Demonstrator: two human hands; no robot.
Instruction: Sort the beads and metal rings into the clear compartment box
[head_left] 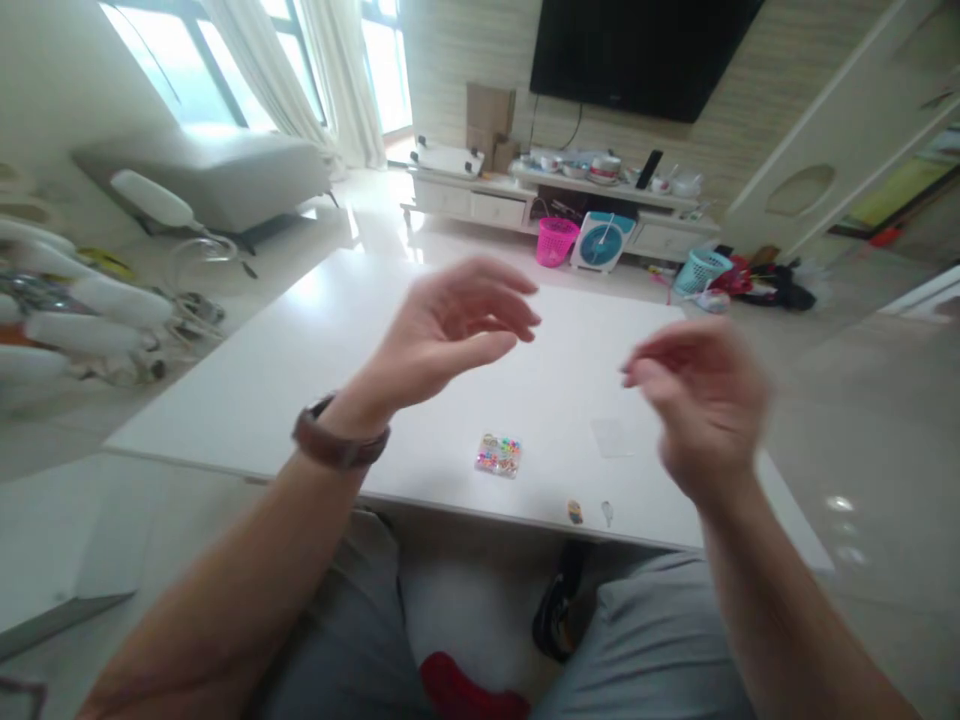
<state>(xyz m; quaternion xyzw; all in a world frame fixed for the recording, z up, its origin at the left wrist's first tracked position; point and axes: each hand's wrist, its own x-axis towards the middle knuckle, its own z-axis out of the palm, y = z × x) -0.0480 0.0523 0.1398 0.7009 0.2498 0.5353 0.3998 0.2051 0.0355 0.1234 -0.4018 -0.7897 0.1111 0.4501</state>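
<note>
My left hand point(469, 320) hovers above the white table, thumb stretched forward and fingers loosely curved, with nothing visible in it. To its right, my right hand point(697, 400) is raised over the table's right side, blurred by motion. Its thumb and fingertips come together in a pinch; anything between them is too small to make out. Below and between the hands, a clear compartment box point(499, 455) of colourful beads lies near the front edge. A small yellow and dark piece point(574, 512) and a small silvery item point(607, 513) lie to its right. Behind them is a thin clear sheet point(613, 438).
The white table point(300, 370) spans the space before my knees. Beyond it stand a pink basket point(556, 243), a blue and white fan point(602, 241) and a low TV cabinet point(465, 200). White-padded equipment point(97, 310) is at the left, and a light blue basket point(701, 270) at the right.
</note>
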